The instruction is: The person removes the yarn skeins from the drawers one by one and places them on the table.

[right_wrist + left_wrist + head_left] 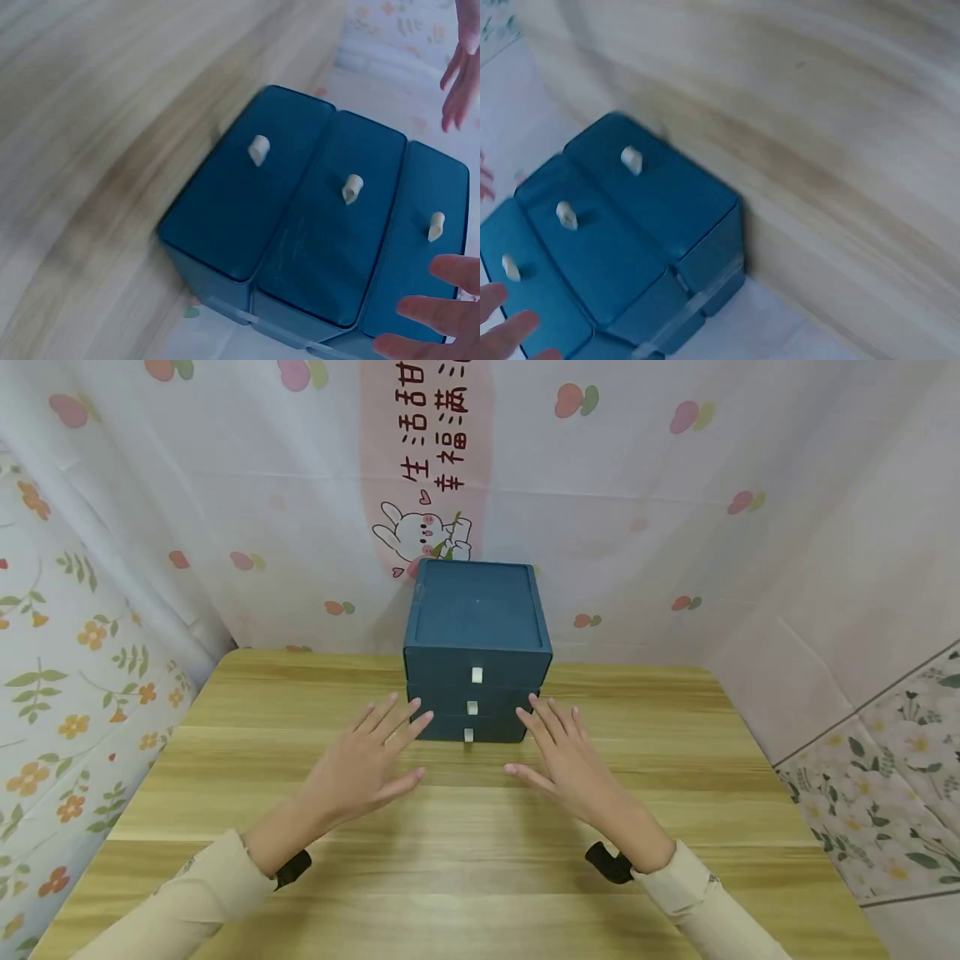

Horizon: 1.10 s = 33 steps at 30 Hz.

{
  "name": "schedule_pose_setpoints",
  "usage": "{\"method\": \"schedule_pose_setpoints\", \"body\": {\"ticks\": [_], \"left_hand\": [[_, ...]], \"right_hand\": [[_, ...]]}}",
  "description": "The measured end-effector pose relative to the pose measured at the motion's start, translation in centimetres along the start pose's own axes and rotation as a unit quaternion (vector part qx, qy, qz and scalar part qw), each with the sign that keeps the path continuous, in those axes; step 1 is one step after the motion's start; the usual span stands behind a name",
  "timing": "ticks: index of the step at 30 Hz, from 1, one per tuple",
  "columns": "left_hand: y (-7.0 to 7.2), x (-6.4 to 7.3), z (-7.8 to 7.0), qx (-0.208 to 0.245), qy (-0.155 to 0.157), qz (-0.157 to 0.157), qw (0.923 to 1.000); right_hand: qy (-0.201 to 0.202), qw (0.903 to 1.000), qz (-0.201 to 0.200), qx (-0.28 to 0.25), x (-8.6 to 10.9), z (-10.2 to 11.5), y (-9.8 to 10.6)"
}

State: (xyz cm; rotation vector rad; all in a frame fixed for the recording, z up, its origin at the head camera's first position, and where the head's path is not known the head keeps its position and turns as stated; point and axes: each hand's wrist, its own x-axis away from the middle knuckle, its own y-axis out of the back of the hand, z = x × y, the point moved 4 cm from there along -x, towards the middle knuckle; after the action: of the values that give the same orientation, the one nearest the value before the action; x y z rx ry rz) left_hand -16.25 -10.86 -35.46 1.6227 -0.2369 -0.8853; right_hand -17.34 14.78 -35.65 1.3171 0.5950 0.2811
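A blue drawer box stands at the back of the wooden table, its three drawers closed. Each drawer front carries a small white pull; the top pull is plain in the head view. My left hand hovers before the box's left side with fingers spread and nothing in it. On the other side, my right hand is held likewise, fingers spread and holding nothing. Both wrist views show the drawer fronts tilted, with some fingertips at the frame edge.
The wooden table spreads around and in front of the box. Behind it hangs a white curtain with fruit prints and a rabbit drawing. Floral cloth borders the left side, and floral panels border the right.
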Motion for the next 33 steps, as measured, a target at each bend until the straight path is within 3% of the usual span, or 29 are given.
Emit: {"method": "schedule_pose_setpoints", "body": {"ticks": [2,5,7,10,13,17,20,23,26,30,33], "left_hand": [[0.9,-0.7,0.5,0.042,-0.013,-0.056,0.9975],[2.4,-1.9,1.7,0.090,-0.021,-0.148,0.9847],[3.1,-2.9,2.8,0.114,-0.003,-0.195,0.9743],[3.8,-4.5,5.1,0.157,0.061,-0.224,0.9599],[4.0,-6.3,7.4,0.225,0.139,-0.213,0.9405],[3.8,-8.1,10.0,0.297,0.231,-0.171,0.9104],[3.3,-9.2,11.1,0.319,0.276,-0.133,0.8969],[2.8,-10.1,11.6,0.340,0.303,-0.091,0.8856],[2.3,-10.9,11.6,0.377,0.315,-0.058,0.8694],[1.6,-11.7,11.4,0.425,0.326,-0.030,0.8441],[1.1,-12.2,11.2,0.439,0.335,-0.012,0.8333]], "right_hand": [[-0.007,0.9997,-0.009,-0.019,-0.5,0.1,0.3],[-0.028,0.9977,-0.014,-0.060,-1.4,0.2,0.6],[-0.046,0.9944,-0.013,-0.095,-2.0,0.3,0.7],[-0.070,0.9870,-0.013,-0.144,-3.2,0.4,1.0],[-0.091,0.9783,-0.010,-0.186,-4.4,0.6,1.0],[-0.118,0.9696,-0.008,-0.214,-6.1,0.7,0.8],[-0.134,0.9654,-0.009,-0.223,-7.2,0.8,0.5],[-0.150,0.9602,-0.011,-0.235,-7.9,0.7,0.1],[-0.167,0.9512,-0.011,-0.259,-8.3,0.6,-0.5],[-0.179,0.9359,-0.011,-0.303,-8.4,0.6,-0.9],[-0.182,0.9275,-0.023,-0.326,-8.6,0.6,-0.9]]}}
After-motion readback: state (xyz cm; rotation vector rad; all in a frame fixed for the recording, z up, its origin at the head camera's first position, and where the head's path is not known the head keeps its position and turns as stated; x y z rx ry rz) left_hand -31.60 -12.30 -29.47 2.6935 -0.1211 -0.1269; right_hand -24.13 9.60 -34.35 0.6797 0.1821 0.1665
